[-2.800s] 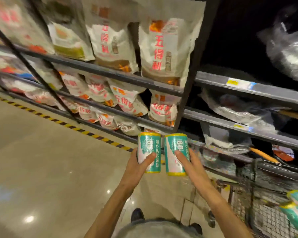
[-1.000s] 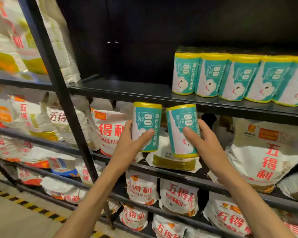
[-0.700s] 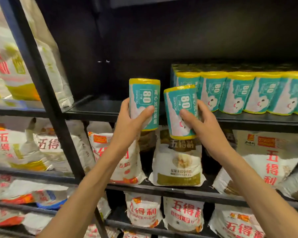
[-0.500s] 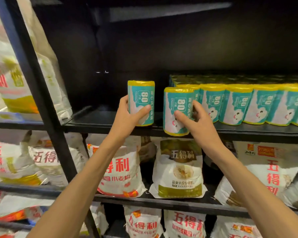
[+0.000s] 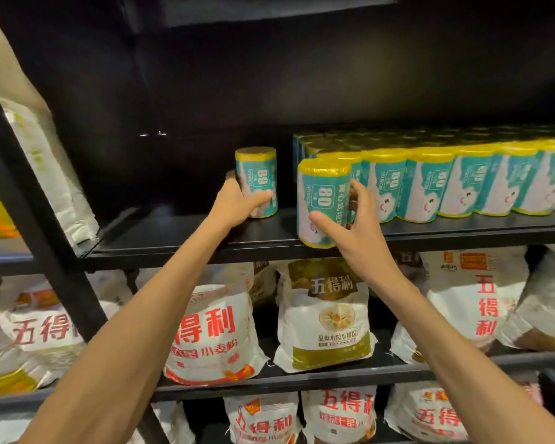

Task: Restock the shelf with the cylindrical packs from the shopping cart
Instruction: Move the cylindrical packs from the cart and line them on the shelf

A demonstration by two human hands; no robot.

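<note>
Both teal, yellow-capped cylindrical packs have risen to the black metal shelf (image 5: 180, 232). My left hand (image 5: 234, 203) grips one (image 5: 256, 181) set down; right hand (image 5: 350, 225) grips another (image 5: 322, 203) at the edge beside the stocked row (image 5: 462, 184). Release looks next.

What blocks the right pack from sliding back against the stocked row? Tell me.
Nothing visible does. The right hand holds the right pack at the shelf's front edge, just left of the stocked row. The bare shelf behind it looks free; the left pack stands apart, farther left.
</note>
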